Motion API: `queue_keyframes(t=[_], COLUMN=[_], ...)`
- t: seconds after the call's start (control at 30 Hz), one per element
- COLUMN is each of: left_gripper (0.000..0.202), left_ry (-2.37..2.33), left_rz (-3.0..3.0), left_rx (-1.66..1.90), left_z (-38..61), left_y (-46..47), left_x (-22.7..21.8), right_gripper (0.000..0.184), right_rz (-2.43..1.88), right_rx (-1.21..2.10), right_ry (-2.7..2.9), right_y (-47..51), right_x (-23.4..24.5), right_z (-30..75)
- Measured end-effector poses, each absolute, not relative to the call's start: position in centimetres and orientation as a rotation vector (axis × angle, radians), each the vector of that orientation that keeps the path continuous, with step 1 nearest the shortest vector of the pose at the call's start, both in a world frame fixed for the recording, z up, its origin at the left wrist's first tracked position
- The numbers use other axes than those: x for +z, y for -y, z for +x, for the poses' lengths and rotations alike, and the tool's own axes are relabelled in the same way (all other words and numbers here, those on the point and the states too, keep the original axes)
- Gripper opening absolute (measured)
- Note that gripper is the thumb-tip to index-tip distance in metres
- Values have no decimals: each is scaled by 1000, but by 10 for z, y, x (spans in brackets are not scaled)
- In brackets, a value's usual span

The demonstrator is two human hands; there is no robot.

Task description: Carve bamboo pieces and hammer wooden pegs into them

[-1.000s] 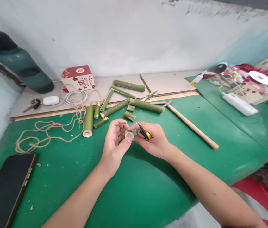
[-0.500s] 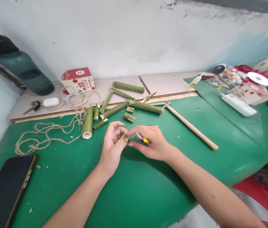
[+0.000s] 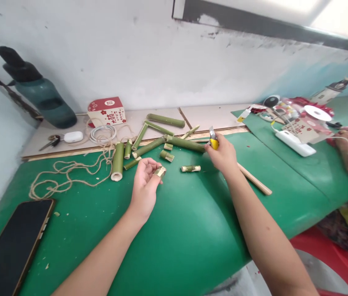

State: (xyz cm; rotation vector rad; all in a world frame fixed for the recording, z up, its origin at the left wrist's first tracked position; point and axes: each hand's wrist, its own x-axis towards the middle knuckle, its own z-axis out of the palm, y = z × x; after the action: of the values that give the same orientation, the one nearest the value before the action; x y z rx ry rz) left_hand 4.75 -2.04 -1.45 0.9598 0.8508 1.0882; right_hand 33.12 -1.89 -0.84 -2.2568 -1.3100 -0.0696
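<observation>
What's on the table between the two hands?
In the head view, a short bamboo piece lies on the green table between the left hand and right hand, touching neither; more bamboo lies farther back.

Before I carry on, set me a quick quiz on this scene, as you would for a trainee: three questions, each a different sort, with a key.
1. True or false: the right hand is holding a knife.
2. Short answer: what does the left hand hold between its thumb and fingers?
3. Fill the gap: seen from the person's side, the phone lies to the ____ of the left arm.

Key:
1. True.
2. A short piece of bamboo.
3. Left.
</observation>
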Motion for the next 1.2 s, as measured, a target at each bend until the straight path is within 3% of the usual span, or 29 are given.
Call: queue_keyframes(t=[0.2,0.4,0.53,0.7,1.0,1.2], left_gripper=[28,19,15,13,32,8], left_ry=[-830,-875,-823,-688,-561,-687], left_rz=[890,923,982,1023,1186,1796], left_rx=[1103,1098,1041,1025,1037,1096], left_z=[44,40,36,36,37,36], left_y=[17,17,18,23,26,31], left_x=[-13,-13,-14,-13,-21,-26], right_gripper=[55,62,41,47,55,48], right_rz=[-2241,-1928,-1896,-2035,-2174,-2236], right_rx=[38,151,5,-34,13,39], right_ry=[1341,1595,1626,1585,1577,1570], right_y=[19,18,16,7,6,7], right_x=[-7,-15,-18,-29,-30,-24], right_z=[335,313,320,348,361,360])
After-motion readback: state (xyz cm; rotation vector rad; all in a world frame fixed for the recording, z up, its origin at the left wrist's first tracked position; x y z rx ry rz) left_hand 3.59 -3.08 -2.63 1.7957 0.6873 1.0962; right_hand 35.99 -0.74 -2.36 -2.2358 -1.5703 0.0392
